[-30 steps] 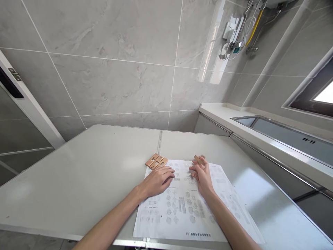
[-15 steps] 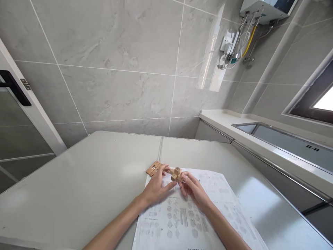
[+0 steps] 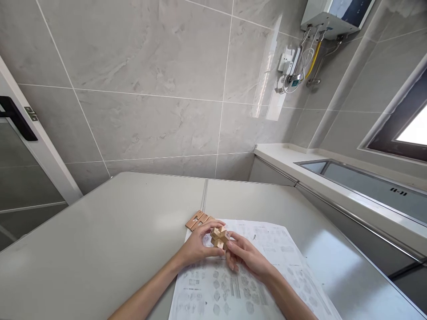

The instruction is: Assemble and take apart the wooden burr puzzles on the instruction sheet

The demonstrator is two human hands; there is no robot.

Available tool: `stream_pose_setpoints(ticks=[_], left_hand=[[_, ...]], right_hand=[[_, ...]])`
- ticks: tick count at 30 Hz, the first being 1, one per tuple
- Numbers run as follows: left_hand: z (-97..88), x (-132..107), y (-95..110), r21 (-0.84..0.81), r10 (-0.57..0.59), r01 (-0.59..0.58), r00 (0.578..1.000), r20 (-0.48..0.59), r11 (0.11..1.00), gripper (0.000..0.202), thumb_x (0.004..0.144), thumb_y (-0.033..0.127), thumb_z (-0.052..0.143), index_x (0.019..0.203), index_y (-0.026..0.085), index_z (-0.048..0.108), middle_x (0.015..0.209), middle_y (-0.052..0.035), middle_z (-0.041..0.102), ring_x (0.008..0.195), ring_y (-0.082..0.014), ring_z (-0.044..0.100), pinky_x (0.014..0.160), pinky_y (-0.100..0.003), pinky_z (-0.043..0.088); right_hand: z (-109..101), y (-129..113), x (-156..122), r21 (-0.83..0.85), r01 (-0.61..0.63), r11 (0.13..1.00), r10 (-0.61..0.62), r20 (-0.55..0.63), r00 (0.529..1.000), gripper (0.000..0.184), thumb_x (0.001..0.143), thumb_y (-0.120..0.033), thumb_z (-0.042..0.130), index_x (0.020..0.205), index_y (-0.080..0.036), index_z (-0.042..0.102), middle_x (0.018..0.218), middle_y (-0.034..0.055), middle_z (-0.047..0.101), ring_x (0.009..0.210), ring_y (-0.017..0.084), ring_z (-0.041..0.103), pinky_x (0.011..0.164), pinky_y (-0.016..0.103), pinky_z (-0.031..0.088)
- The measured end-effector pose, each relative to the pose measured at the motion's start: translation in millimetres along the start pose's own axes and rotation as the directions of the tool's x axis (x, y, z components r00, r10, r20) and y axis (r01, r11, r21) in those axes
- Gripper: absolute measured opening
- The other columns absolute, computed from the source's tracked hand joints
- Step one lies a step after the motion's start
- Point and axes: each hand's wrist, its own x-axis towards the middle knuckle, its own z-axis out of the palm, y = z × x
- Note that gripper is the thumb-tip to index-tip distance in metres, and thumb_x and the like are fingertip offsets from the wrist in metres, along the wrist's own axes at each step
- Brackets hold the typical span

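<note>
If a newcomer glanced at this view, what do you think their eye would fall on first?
Probably the star-shaped wooden burr puzzle, held between the left hand and right hand over a printed sheet. Next might come the slotted wooden pieces just beyond the left hand on the white table, then the yellow hose at upper right, below the water heater.

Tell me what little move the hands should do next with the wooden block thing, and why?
Maybe the right hand should turn the wooden block thing a little while the left hand steadies it. Both hands have fingers on it above the printed sheet, and its far side is hidden.
</note>
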Motion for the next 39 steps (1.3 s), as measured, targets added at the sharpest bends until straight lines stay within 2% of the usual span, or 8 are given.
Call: stream_pose_setpoints(ticks=[4, 10, 14, 18, 26, 35, 37, 39], left_hand=[[-1.8, -1, -1, -0.036, -0.015, 0.017, 0.998, 0.061, 0.999, 0.059, 0.071, 0.039, 0.095, 0.124, 0.027, 0.073, 0.134, -0.0093, 0.069, 0.13, -0.0315, 0.061, 0.112, -0.042, 0.046], [-1.2, -2, 5, 0.01, -0.031, 0.03, 0.996, 0.087, 0.999, 0.062, 0.066, 0.042, 0.096, 0.122, 0.027, 0.073, 0.128, -0.0074, 0.071, 0.124, -0.0316, 0.063, 0.109, -0.041, 0.046], [1.6, -3, 12, 0.076, -0.029, 0.023, 0.997, 0.074, 0.997, 0.062, 0.063, 0.036, 0.098, 0.118, 0.027, 0.072, 0.126, -0.0059, 0.071, 0.122, -0.0301, 0.064, 0.109, -0.039, 0.047], [5.8, -3, 13, 0.155, -0.03, 0.03, 1.0, -0.007, 0.987, 0.064, 0.061, 0.036, 0.1, 0.116, 0.026, 0.068, 0.122, -0.0056, 0.071, 0.117, -0.0285, 0.065, 0.105, -0.038, 0.048], [10.2, -3, 16, 0.138, -0.022, 0.026, 0.999, -0.035, 0.99, 0.057, 0.069, 0.04, 0.096, 0.112, 0.023, 0.06, 0.116, -0.0053, 0.068, 0.111, -0.0253, 0.064, 0.099, -0.037, 0.049], [12.8, -4, 12, 0.121, -0.004, 0.01, 0.999, -0.046, 0.993, 0.055, 0.071, 0.035, 0.094, 0.11, 0.023, 0.057, 0.117, -0.0051, 0.068, 0.111, -0.0247, 0.064, 0.098, -0.037, 0.049], [12.9, -4, 12, 0.117, -0.016, 0.024, 0.998, -0.067, 0.993, 0.054, 0.071, 0.036, 0.094, 0.109, 0.023, 0.057, 0.118, -0.0059, 0.069, 0.111, -0.0252, 0.065, 0.098, -0.037, 0.05], [12.5, -4, 12, 0.104, -0.037, 0.047, 0.995, -0.096, 0.994, 0.051, 0.072, 0.036, 0.092, 0.108, 0.023, 0.058, 0.121, -0.0068, 0.069, 0.113, -0.0263, 0.066, 0.099, -0.038, 0.051]], right_hand=[[0, -6, -2, -0.043, -0.017, 0.999, 0.02, 0.077, 0.997, 0.047, 0.088, -0.068, 0.073, 0.095, -0.022, 0.067, 0.071, -0.0007, 0.068, 0.054, 0.013, 0.054, 0.058, 0.027, 0.043], [-5, -3, -2, -0.086, -0.017, 0.996, 0.025, 0.095, 0.995, 0.035, 0.091, -0.056, 0.074, 0.093, -0.021, 0.071, 0.067, -0.002, 0.065, 0.053, 0.012, 0.053, 0.055, 0.026, 0.039], [-3, 8, 3, -0.122, 0.021, 0.992, -0.027, -0.05, 0.998, 0.021, 0.086, -0.036, 0.078, 0.098, -0.022, 0.069, 0.073, -0.003, 0.066, 0.057, 0.013, 0.054, 0.057, 0.026, 0.042], [0, 20, 10, -0.104, 0.044, 0.994, -0.068, -0.242, 0.968, 0.024, 0.074, -0.018, 0.077, 0.083, -0.024, 0.056, 0.072, -0.0042, 0.069, 0.058, 0.013, 0.056, 0.056, 0.025, 0.044], [4, 30, 12, -0.231, 0.113, 0.966, -0.187, -0.326, 0.927, 0.008, 0.086, -0.023, 0.065, 0.092, -0.023, 0.06, 0.061, -0.0054, 0.068, 0.053, 0.017, 0.063, 0.056, 0.027, 0.046], [6, 39, 14, -0.302, 0.091, 0.949, -0.206, -0.377, 0.903, 0.011, 0.086, -0.021, 0.062, 0.097, -0.023, 0.061, 0.061, -0.0059, 0.065, 0.049, 0.015, 0.061, 0.053, 0.025, 0.045], [7, 38, 15, -0.27, 0.094, 0.958, -0.193, -0.367, 0.91, 0.016, 0.085, -0.022, 0.064, 0.101, -0.023, 0.06, 0.073, -0.0037, 0.069, 0.053, 0.015, 0.063, 0.053, 0.025, 0.047], [9, 34, 14, -0.238, 0.105, 0.965, -0.185, -0.346, 0.92, 0.028, 0.083, -0.022, 0.067, 0.109, -0.025, 0.058, 0.101, 0.0018, 0.074, 0.061, 0.014, 0.067, 0.056, 0.026, 0.051]])
